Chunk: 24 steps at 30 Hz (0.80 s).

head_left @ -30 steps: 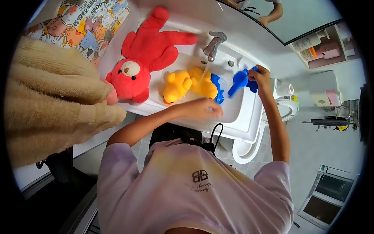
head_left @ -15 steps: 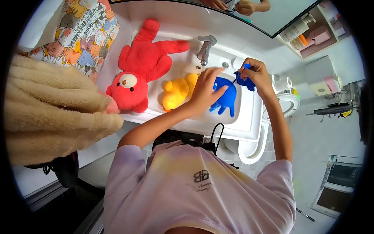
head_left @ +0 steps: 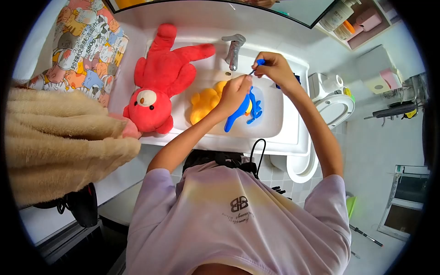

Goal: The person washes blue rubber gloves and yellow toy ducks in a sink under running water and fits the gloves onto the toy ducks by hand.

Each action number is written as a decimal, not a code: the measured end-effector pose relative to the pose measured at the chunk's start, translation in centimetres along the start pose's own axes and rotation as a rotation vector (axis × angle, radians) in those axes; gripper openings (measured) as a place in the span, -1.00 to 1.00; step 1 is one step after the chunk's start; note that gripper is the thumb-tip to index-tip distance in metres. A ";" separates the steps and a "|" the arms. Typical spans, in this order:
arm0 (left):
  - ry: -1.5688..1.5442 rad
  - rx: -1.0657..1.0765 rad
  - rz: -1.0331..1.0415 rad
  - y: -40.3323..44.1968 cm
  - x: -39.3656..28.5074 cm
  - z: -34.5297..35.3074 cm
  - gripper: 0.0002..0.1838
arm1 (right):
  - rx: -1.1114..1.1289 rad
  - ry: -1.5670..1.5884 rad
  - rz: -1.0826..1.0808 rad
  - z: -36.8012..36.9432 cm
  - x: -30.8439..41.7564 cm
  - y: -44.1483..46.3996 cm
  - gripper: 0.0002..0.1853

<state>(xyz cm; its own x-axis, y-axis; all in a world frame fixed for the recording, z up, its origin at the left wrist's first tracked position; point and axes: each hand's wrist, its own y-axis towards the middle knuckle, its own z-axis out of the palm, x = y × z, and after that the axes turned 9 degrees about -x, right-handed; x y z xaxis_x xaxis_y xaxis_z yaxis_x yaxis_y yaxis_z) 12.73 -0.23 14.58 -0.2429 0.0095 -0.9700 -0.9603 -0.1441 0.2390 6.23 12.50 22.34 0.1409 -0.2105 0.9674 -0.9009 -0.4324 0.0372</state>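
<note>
A swollen blue glove point(head_left: 236, 114) hangs over the sink basin, its finger shapes pointing down and sideways. My left hand point(head_left: 236, 94) is closed near its upper end, partly covering it. My right hand point(head_left: 273, 71) pinches a blue tip of it, and a thin dark strand runs between the two hands. A small yellow-orange patch shows beside the glove; I cannot tell what it belongs to. Left of my left hand, a yellow plush toy point(head_left: 204, 104) lies in the basin. A red teddy bear point(head_left: 158, 75) lies on the counter at the sink's left.
The chrome faucet point(head_left: 235, 50) stands behind my hands. A beige towel point(head_left: 68, 142) hangs at the left, by a cat-print pack point(head_left: 89, 50). Something dark blue lies behind my right wrist. The toilet point(head_left: 334, 110) is at the right, and a mirror runs along the top.
My right hand has moved left and up, toward my left hand. My left hand has gone from spread fingers to closed. The glove has turned and shifted left.
</note>
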 end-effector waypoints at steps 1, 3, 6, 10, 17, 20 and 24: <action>0.002 0.006 -0.003 -0.1 0.5 -0.1 -0.63 | 0.020 -0.068 -0.010 0.3 -0.7 0.2 -0.91; -0.040 -0.111 -0.075 -0.4 1.3 -0.4 -0.62 | 0.024 -0.086 -0.121 1.2 -1.8 0.3 -0.90; -0.027 -0.029 -0.075 -0.7 1.6 -1.1 -0.64 | 0.023 -0.004 -0.094 1.8 -2.5 0.2 -0.90; 0.023 0.024 -0.142 -1.0 1.2 -1.0 -0.70 | 0.006 0.119 0.023 2.8 -3.6 0.1 -0.95; -0.016 -0.087 -0.206 -1.9 2.9 -0.7 -0.73 | 0.002 0.210 0.028 3.6 -7.1 0.2 -0.95; -0.008 -0.114 -0.210 -1.6 4.1 -0.6 -0.72 | 0.054 0.277 0.074 3.7 -9.0 0.6 -0.93; 0.026 -0.111 -0.297 -0.9 5.6 -1.0 -0.72 | -0.094 0.470 0.170 3.3 -10.9 0.4 -0.87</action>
<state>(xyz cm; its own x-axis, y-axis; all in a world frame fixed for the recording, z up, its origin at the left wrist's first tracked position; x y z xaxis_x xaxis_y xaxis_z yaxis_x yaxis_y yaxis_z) 12.35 -1.06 8.94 0.0505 0.0425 -0.9978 -0.9674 -0.2462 -0.0595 5.69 11.77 10.95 -0.1914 0.1551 0.9692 -0.9312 -0.3409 -0.1293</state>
